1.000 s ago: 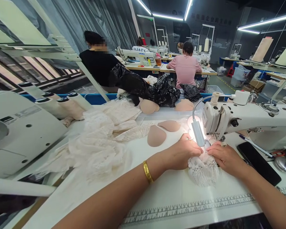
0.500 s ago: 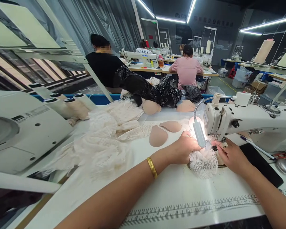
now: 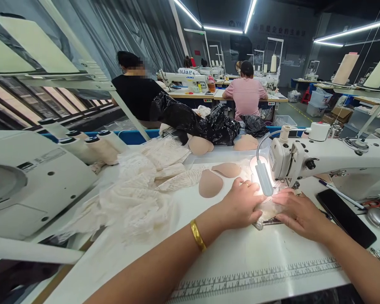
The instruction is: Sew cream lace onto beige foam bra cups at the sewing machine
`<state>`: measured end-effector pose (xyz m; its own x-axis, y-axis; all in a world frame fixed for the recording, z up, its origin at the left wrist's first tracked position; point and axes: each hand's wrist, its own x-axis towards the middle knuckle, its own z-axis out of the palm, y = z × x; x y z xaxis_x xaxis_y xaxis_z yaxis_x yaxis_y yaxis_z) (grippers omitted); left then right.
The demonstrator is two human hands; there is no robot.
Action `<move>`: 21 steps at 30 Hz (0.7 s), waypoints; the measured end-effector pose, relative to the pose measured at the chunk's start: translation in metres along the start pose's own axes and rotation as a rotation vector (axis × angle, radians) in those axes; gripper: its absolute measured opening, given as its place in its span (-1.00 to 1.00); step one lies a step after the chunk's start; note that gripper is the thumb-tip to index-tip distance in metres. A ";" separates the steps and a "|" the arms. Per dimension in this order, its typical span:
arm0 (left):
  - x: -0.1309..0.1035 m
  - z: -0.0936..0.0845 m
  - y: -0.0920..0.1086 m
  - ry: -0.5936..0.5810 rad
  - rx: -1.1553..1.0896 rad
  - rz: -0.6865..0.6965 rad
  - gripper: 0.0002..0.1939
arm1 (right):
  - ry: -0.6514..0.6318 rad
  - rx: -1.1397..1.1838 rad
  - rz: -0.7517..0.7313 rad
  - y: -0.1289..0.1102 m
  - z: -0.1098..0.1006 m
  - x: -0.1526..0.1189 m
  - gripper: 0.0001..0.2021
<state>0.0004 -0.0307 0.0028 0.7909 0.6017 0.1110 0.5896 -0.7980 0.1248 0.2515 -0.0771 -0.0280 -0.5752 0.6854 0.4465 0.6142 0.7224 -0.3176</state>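
The left hand (image 3: 242,204) rested on a pale lace cloth (image 3: 269,210) with its fingers bent and its thumb near the cloth's front edge; whether it pinched the fabric could not be told. The right hand (image 3: 299,211) lay on the same cloth from the other side, fingers extended together over it, its grip equally unclear. The cloth sat between the two hands, below the head of the white sewing machine (image 3: 332,152), lit by a small grey lamp (image 3: 264,179).

Toward the body, the white tabletop (image 3: 240,253) spread from the hands to a printed ruler (image 3: 253,278) along its front edge. Room was tighter on the right, where a black phone (image 3: 345,217) lay just beside the right hand and a pen (image 3: 340,193) lay behind it. Left of the left hand, two beige cups (image 3: 210,184) lay close together; beyond them, a heap of cream lace (image 3: 139,202) reached the tabletop's left edge.

Behind the loose cups stood a shallow clear tray (image 3: 205,158). More moulded cups (image 3: 200,145) showed along its far side, whether in it or behind it was unclear. Crumpled black plastic bags (image 3: 223,126) bulged beyond, their contents hidden. Farther off, at right, translucent bins (image 3: 318,103) stood on the floor, a plastic bag in the upper one, near an open cardboard box (image 3: 340,113).
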 end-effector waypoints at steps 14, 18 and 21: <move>-0.008 -0.014 0.008 -0.093 -0.072 0.055 -0.69 | -0.187 -0.076 0.254 0.006 -0.012 0.004 -0.79; -0.006 -0.011 0.001 -0.082 -0.147 0.119 -0.78 | -0.203 0.040 0.285 0.008 -0.022 0.000 -0.80; -0.006 -0.009 -0.003 -0.079 -0.132 0.148 -0.84 | -0.195 0.067 0.263 0.015 -0.030 -0.003 -0.81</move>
<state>-0.0074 -0.0315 0.0104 0.8806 0.4699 0.0609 0.4438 -0.8630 0.2416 0.2781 -0.0710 -0.0091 -0.4981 0.8492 0.1755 0.7224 0.5183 -0.4577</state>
